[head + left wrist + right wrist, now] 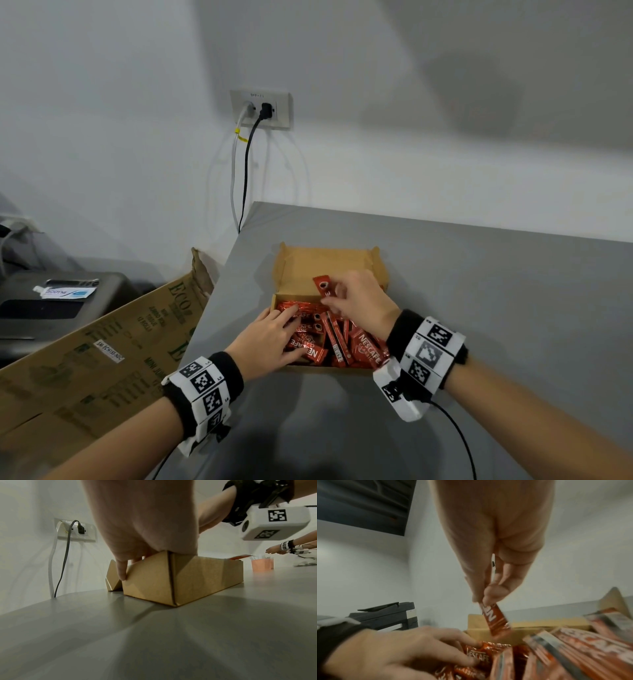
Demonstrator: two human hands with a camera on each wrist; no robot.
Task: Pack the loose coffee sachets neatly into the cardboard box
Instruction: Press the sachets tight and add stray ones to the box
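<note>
Right hand (359, 301) fingers pinch one sachet (323, 289) above the box (329, 262) rim; left hand (270, 339) fingers flat on sachets.

The box (298, 263) was plain brown cardboard, matt and unprinted, with raw creased edges at its corners. The sachets (337, 337) in it were glossy red foil, crinkled and catching the light; the one sachet (323, 289) in the right hand (359, 301) had the same sheen, though blur in the right wrist view softened it. The worktop (496, 291) was a smooth grey surface with a dull satin finish, perhaps laminate. The wristbands (404, 334) were black knitted cloth carrying white printed tags.
</note>
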